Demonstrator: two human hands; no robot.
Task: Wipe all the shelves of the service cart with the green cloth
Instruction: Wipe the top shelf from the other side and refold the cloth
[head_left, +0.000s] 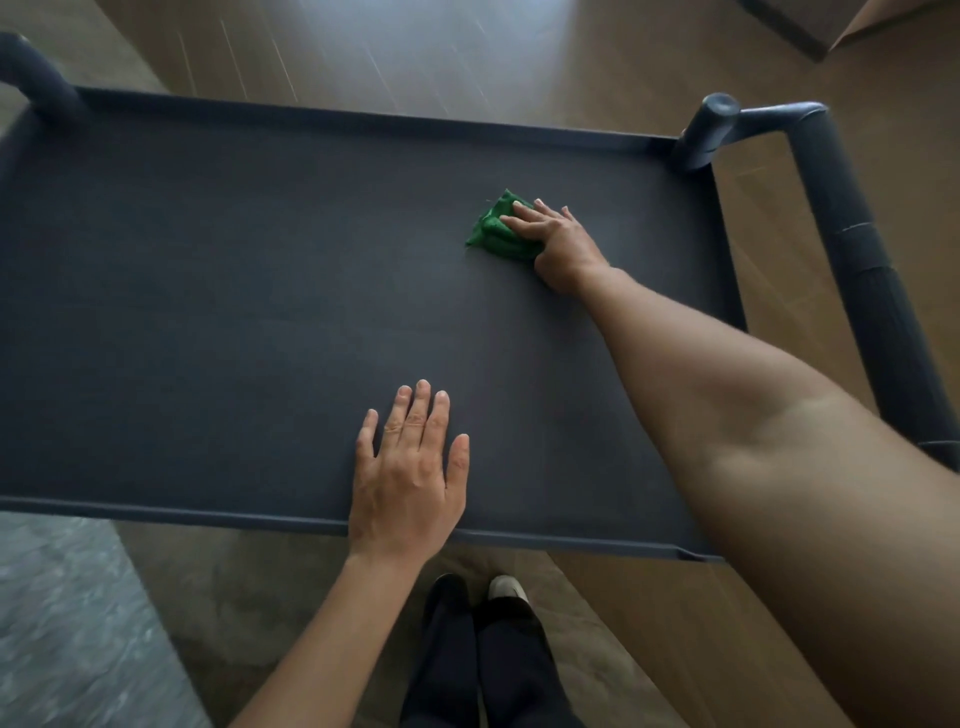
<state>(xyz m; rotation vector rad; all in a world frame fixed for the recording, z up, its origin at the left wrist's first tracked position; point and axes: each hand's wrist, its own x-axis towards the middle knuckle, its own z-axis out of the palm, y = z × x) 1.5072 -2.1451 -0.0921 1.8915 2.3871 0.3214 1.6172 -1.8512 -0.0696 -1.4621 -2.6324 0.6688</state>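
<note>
Currently the green cloth (497, 231) lies bunched on the top shelf (260, 291) of the service cart, toward the shelf's far right corner but clear of the raised rim on both sides. The right hand (558, 244) rests on top of it, arm reaching diagonally across the shelf from the near right corner. Its fingers (524, 214) lie stretched and fairly straight over the cloth, pressing it down onto the dark grey shelf rather than curling round it; the thumb is hidden under the hand. The left hand (408, 478) lies flat, palm down, at the middle of the near edge, with the heel of the hand over the rim and its fingers (422, 410) straight, slightly spread and holding nothing. A round post (707, 132) stands at the far right corner, and a thick tubular handle (857, 244) runs along outside the right edge. Below the near edge, dark trouser legs (483, 670) and a pale shoe toe (506, 590) show above the floor.
</note>
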